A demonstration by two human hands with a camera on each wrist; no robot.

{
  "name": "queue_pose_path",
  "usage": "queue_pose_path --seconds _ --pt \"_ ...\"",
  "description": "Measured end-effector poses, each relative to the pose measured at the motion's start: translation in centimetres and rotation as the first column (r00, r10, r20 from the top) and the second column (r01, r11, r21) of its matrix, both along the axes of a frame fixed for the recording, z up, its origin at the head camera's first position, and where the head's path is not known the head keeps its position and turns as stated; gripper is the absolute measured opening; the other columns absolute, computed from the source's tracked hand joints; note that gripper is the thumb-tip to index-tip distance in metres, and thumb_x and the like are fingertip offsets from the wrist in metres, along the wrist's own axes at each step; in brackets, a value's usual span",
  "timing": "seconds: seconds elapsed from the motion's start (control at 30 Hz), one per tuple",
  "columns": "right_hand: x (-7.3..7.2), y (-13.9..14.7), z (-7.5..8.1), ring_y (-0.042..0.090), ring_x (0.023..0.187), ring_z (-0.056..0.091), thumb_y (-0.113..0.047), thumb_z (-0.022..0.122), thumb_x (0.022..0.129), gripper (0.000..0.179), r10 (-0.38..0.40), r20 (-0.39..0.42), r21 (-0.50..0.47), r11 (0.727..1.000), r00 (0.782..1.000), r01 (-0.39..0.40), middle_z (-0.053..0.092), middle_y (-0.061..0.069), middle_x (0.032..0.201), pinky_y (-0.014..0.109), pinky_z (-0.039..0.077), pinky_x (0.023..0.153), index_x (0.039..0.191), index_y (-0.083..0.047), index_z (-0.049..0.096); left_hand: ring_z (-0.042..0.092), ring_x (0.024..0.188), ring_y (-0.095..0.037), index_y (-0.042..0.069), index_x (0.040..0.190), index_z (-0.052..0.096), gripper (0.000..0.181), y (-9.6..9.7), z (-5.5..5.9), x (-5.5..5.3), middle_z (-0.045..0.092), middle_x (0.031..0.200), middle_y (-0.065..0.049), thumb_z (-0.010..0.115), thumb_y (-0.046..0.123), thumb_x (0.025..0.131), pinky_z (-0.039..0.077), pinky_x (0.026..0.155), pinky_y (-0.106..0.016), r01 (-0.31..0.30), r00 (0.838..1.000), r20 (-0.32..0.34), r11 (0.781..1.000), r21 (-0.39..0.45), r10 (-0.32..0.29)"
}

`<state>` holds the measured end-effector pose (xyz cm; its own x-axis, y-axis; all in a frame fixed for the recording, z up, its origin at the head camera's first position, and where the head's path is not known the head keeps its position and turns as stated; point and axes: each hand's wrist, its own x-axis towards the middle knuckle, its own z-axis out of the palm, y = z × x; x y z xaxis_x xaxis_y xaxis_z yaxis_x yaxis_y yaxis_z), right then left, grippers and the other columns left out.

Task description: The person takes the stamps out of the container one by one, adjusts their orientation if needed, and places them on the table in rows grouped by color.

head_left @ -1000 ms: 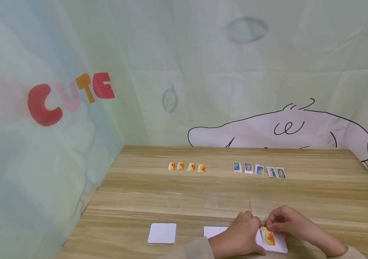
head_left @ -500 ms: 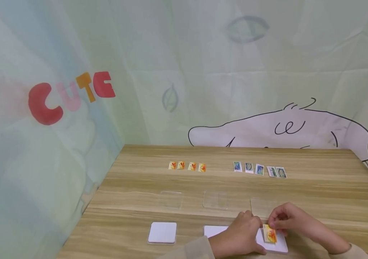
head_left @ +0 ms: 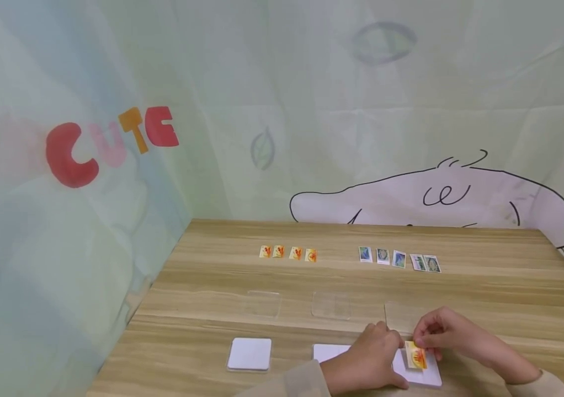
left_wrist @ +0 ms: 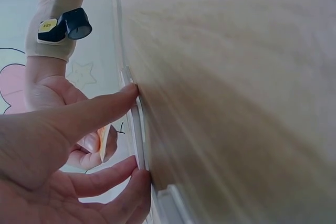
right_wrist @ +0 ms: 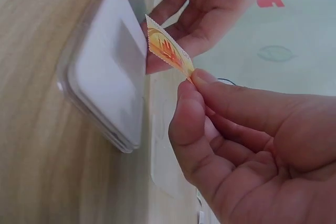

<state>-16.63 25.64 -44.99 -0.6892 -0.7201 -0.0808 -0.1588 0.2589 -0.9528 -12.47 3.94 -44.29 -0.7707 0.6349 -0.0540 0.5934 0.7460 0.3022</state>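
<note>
In the head view, my right hand pinches a yellow-orange postage stamp by its upper right corner. Its serrated edge and red-orange print show in the right wrist view, where the stamp is tilted and apart from the pad. Under it lies a white square pad in a clear, round-cornered case. My left hand holds that pad by its edges, thumb at the near side and fingers at the far side. Between thumb and fingers, the left wrist view shows the pad edge-on.
Two more white pads, one on the left and one in the middle, lie on the wooden table. Behind are three clear plates. Further back are several yellow stamps and several blue-green stamps.
My right hand has shifted the stamp slightly to the right and away from me over the pad. The left hand stays in place on the pad.
</note>
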Motion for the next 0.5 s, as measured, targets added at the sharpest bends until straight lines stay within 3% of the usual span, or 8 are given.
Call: queue_pose_path --seconds 0.5 --pt "-0.44 0.81 0.76 0.004 0.062 0.057 0.004 0.060 0.094 0.010 0.045 0.011 -0.056 0.997 0.999 -0.044 0.065 -0.001 0.075 0.024 0.051 0.052 0.092 0.012 0.065 0.044 0.081 -0.004 0.018 0.106 0.073 0.051 0.24 0.08 0.03 0.063 0.090 0.012 0.090 0.048 0.068 0.035 0.071 -0.016 -0.024 1.000 0.003 1.000 -0.016 0.024"
